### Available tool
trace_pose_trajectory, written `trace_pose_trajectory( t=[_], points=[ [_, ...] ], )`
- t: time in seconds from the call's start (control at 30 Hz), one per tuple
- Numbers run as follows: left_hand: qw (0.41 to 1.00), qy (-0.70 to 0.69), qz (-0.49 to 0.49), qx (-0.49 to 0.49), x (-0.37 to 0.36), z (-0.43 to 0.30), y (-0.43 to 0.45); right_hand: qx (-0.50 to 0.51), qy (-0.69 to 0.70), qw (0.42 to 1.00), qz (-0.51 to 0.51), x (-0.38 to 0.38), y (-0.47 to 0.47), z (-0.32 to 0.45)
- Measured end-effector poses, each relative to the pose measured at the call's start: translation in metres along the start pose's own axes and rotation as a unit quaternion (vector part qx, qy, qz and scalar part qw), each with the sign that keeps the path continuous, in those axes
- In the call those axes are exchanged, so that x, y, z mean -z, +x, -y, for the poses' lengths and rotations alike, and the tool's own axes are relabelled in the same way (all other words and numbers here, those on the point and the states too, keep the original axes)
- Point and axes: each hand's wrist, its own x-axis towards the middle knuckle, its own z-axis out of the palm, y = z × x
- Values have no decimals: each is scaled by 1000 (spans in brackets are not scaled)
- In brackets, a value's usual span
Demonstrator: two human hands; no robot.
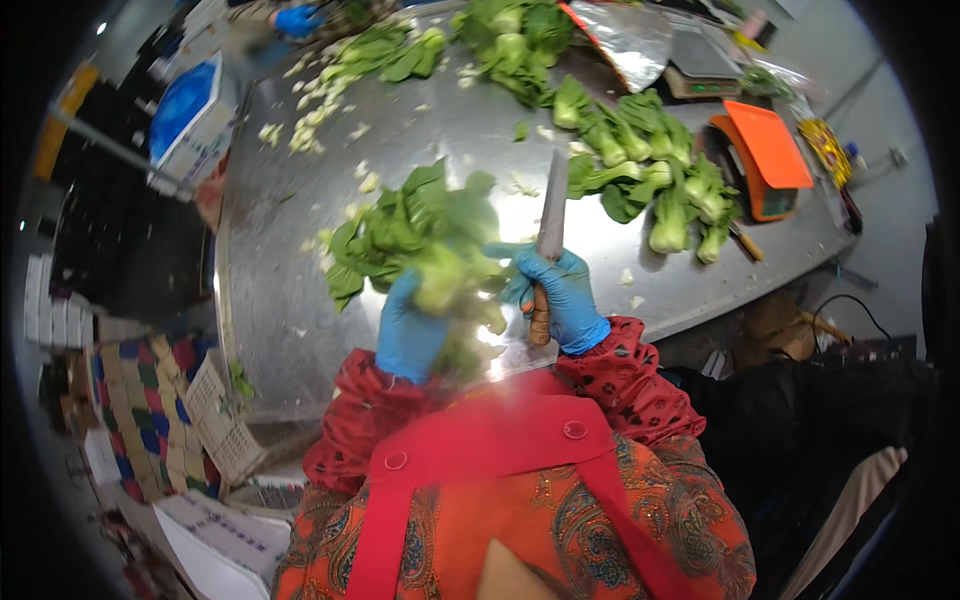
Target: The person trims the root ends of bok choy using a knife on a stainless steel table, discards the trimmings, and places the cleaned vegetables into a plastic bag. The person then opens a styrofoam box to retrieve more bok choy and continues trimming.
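In a blue glove, my left hand (409, 330) holds a head of bok choy (439, 281) by its pale base, above the table's near edge. A blurred patch hides part of that head. My right hand (562, 296), gloved too, grips the wooden handle of a knife (553, 210); the blade points away from me. More bok choy leaves (390, 225) lie beyond my left hand, and I cannot tell which belong to the held head. To the right, several bok choy heads (671, 217) lie in a loose group.
A stainless steel table (270, 300) carries cut scraps (319, 116) and a bok choy pile (510, 52). At the right are an orange scale (772, 150), a grey-topped scale (697, 64) and another wooden handle (748, 244). A co-worker's gloved hand (298, 21) shows top left, near a foam box (199, 120).
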Motion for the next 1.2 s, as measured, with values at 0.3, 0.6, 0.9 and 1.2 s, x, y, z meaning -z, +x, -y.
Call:
trace_pose_trajectory(
  t=[0.3,0.6,0.9,1.2],
  points=[
    [998,6,54,40,-8,-4,-12,-29,-131,987,88,-38,11,-12],
    [982,178,-51,-45,4,6,1,108,-173,972,113,-36,13,-23],
    [984,144,-89,-49,46,5,2,110,-227,964,85,-22,27,-48],
    [966,252,-52,-34,32,-1,5,235,-338,910,51,-2,34,-66]
  ],
)
